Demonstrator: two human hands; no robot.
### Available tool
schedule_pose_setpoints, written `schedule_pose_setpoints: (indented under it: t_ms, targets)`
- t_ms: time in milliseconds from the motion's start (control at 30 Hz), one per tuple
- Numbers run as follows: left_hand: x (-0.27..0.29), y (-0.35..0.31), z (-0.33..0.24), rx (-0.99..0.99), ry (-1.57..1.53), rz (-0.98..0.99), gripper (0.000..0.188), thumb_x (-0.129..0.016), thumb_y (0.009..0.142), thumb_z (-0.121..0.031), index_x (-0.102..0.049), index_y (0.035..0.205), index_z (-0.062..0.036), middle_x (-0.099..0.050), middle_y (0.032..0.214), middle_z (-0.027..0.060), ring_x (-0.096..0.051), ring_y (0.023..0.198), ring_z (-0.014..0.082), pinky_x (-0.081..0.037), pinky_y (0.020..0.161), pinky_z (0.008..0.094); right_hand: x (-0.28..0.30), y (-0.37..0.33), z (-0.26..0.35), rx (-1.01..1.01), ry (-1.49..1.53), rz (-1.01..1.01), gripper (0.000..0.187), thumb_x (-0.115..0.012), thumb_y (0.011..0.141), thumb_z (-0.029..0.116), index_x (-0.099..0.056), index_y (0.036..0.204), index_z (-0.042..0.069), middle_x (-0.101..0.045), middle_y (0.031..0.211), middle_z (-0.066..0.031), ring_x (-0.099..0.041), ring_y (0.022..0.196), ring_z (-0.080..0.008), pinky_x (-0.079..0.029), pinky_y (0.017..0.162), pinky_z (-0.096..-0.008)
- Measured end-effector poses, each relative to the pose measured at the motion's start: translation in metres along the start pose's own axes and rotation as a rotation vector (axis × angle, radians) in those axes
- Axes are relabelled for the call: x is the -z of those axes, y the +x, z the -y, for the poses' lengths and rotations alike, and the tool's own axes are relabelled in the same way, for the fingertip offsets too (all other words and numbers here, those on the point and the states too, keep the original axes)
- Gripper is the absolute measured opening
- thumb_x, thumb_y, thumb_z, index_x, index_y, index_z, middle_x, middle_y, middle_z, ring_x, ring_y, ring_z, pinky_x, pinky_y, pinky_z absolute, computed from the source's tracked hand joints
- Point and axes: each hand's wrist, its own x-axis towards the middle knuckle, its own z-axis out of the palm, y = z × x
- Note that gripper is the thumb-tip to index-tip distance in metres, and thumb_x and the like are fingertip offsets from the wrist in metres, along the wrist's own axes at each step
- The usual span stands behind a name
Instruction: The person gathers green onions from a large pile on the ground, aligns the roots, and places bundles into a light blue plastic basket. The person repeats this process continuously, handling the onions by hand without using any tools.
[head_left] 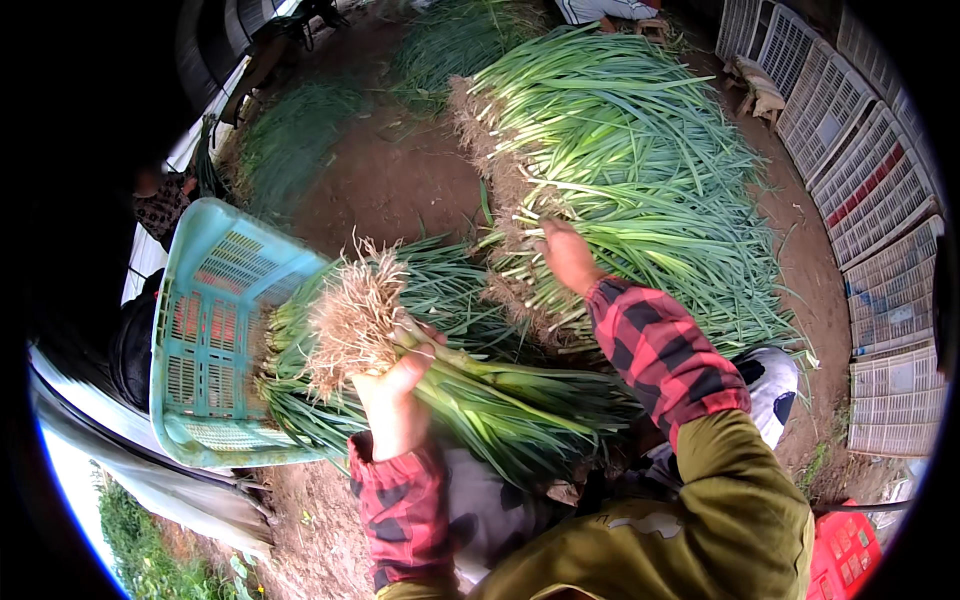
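My left hand (398, 395) is closed around a thick bunch of green onions (480, 390). Their pale, tangled roots (355, 325) stick up past my thumb, and the green leaves trail to the right over my lap. Farther forward, my right hand (568, 258) reaches into a large heap of green onions (630, 170) on the ground. Its fingers are bent together at the white root ends, closed on stalks there; the fingertips are partly hidden. Beside the held bunch, a turquoise plastic basket (215, 330) lies tipped with its opening toward the onions.
More green onions (300, 130) lie on the soil at the far left. White plastic crates (835, 135) line the right side, with a small stool (755, 90) near them. A red crate (845, 550) sits at lower right. Other people (605, 10) are partly visible at the far edge and left.
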Motion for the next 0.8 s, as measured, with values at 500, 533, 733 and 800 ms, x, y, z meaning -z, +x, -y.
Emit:
schedule_pose_setpoints:
  t_ms: [500,533,733,800]
  targets:
    - [-0.006,0.019,0.012,0.027,0.133,0.015,0.043,-0.063,0.069,0.001,-0.050,0.111,0.0022,-0.060,0.088,0.0146,-0.061,0.080,0.0250,-0.054,0.072,0.0377,0.089,0.052,0.007,0.185,0.129,0.245,0.034,-0.058,0.092,0.026,-0.057,0.117,0.003,-0.063,0.101,-0.0219,-0.062,0.089,-0.0377,-0.050,0.077,-0.0421]
    - [-0.012,0.019,0.014,-0.003,0.083,-0.008,0.043,-0.063,0.070,0.002,-0.050,0.112,0.0018,-0.061,0.089,0.0149,-0.061,0.080,0.0252,-0.054,0.072,0.0379,0.113,0.052,0.027,0.202,0.209,0.277,0.034,-0.058,0.092,0.024,-0.057,0.119,0.003,-0.063,0.102,-0.0217,-0.063,0.088,-0.0365,-0.050,0.077,-0.0408]
    - [-0.025,0.019,0.015,-0.047,-0.101,0.002,0.043,-0.065,0.072,0.002,-0.052,0.113,-0.0005,-0.062,0.091,0.0137,-0.062,0.083,0.0255,-0.053,0.076,0.0383,0.187,-0.002,0.136,0.475,0.539,-0.036,0.041,-0.059,0.090,0.012,-0.052,0.131,0.006,-0.064,0.093,-0.0144,-0.064,0.078,-0.0268,-0.053,0.066,-0.0363]
    - [-0.034,0.011,0.012,-0.026,-0.180,0.016,0.047,-0.067,0.074,0.000,-0.051,0.118,-0.0021,-0.062,0.099,0.0112,-0.062,0.088,0.0242,-0.052,0.081,0.0372,0.199,-0.032,0.168,0.422,0.333,-0.013,0.046,-0.061,0.086,0.007,-0.052,0.131,0.007,-0.058,0.081,-0.0085,-0.062,0.071,-0.0217,-0.052,0.055,-0.0336]
